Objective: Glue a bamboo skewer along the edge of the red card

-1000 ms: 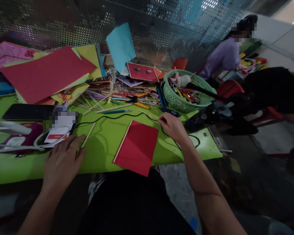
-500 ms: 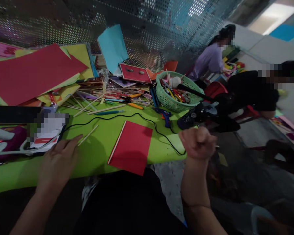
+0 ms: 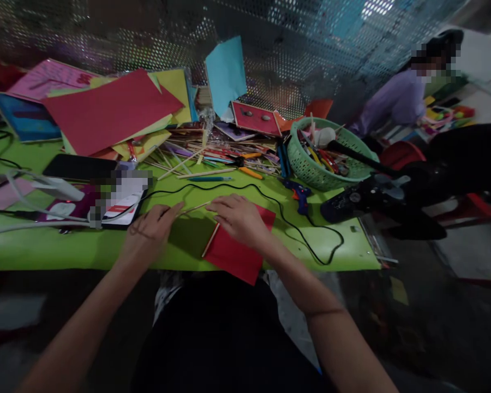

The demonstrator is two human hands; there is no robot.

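Note:
A short thin wooden stick (image 3: 197, 207) spans the space between my two hands, just above the green table. My left hand (image 3: 153, 224) is closed on its left end, the fingers pinched. At the other end, the fingertips of my right hand (image 3: 237, 217) are closed on the stick. Beneath my right hand lies a red paper sheet (image 3: 237, 256), its lower corner over the table's front edge. Another wooden strip (image 3: 211, 240) runs along the sheet's left edge, partly covered by my right hand.
A blue glue gun (image 3: 298, 194) lies right of the sheet, its black cable (image 3: 265, 204) looping across the green table (image 3: 180, 251). Behind are loose sticks, pliers (image 3: 247, 164) and a green basket (image 3: 327, 169) of tools. A phone and power strip sit left. A person in purple (image 3: 396, 101) sits beyond.
My right hand has come from the table's right side, where it was a raised fist, to the stick's right end. My left hand still holds the stick. The view has shifted left.

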